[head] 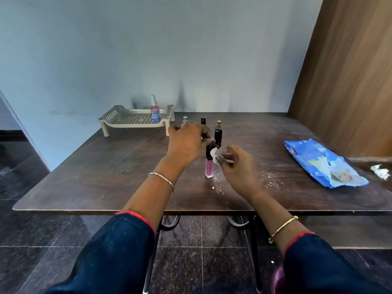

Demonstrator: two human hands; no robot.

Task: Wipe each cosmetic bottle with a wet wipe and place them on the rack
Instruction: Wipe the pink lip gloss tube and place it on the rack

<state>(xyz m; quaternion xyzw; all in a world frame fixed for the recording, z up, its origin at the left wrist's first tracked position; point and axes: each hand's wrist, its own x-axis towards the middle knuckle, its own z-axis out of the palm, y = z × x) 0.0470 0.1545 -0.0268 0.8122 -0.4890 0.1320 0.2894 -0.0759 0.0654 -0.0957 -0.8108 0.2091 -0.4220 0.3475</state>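
Beige plastic rack (118, 122) far left, one spray bottle (154, 112) on it. On tabletop (106, 166), pink gloss tube (209, 168) upright, top pinched by left hand (186, 143); wet wipe (214, 155) pinched against its black cap by right hand (237, 164). Likely light, slick, tippy: grip by cap.

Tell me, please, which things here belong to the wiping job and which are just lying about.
Job: pink lip gloss, wet wipe, rack, spray bottle on it, gold-capped bottle, silver-capped bottle, black-capped bottle, blue wipes pack.
Lying about: crumpled wipe, white crumbs.
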